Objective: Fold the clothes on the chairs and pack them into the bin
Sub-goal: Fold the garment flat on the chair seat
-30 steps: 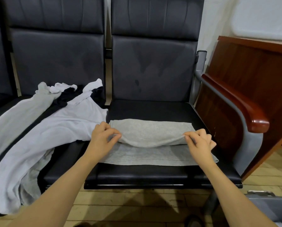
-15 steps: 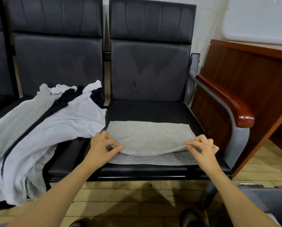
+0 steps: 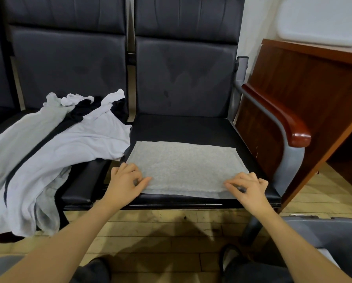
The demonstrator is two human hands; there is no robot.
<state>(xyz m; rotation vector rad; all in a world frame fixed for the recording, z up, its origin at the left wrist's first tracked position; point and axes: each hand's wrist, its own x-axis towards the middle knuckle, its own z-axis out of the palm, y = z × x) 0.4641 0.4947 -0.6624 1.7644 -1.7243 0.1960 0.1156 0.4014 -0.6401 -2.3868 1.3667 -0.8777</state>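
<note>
Black padded chairs (image 3: 183, 78) stand in a row against a pale wall, over a worn wooden floor (image 3: 160, 225), with a dark red wooden cabinet (image 3: 306, 84) hard beside the right-hand chair. A heap of unfolded white and black clothes (image 3: 54, 152) sprawls over the seat of the left chair and hangs off its front edge toward the floor. On the right chair's seat a folded grey garment (image 3: 183, 166) lies flat, reaching the seat's front edge. A grey bin (image 3: 334, 231) shows at the lower right, only its rim and wall in sight. The left hand (image 3: 126, 182) pinches the garment's near left corner with curled fingers and thumb. The right hand (image 3: 248, 188) pinches the near right corner likewise.
</note>
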